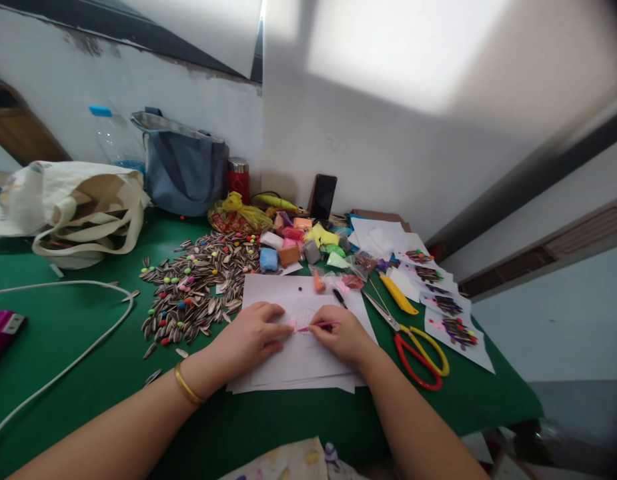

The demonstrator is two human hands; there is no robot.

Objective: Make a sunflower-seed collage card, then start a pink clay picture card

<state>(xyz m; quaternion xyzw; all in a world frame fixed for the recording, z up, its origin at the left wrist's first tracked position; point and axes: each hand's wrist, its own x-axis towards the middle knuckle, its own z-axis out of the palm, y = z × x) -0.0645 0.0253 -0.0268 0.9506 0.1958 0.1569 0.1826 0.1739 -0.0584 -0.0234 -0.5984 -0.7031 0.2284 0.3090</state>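
My right hand (339, 335) is closed around a thin pink stick-like tool (322, 325), its tip at a small piece of pink clay (292, 324) on the white paper (268, 293). With fingers stretched out, my left hand (257, 332) lies on the sheet, its fingertips beside or touching the pink clay. Between the hands a faint drawn round shape (304, 315) shows, partly covered by my right hand. A black pen (340, 299) rests near the paper's right side, and a tiny dark dot-like bit (300, 289) sits above the drawing.
Striped sunflower seeds (198, 280) with coloured beads spread at the left. Coloured clay packs (289, 255) lie behind the paper. Scissors (419, 353), a yellow utility knife (399, 295) and finished-looking seed pictures (458, 331) are at the right. A white cable (95, 341) curves across the green table (113, 393).
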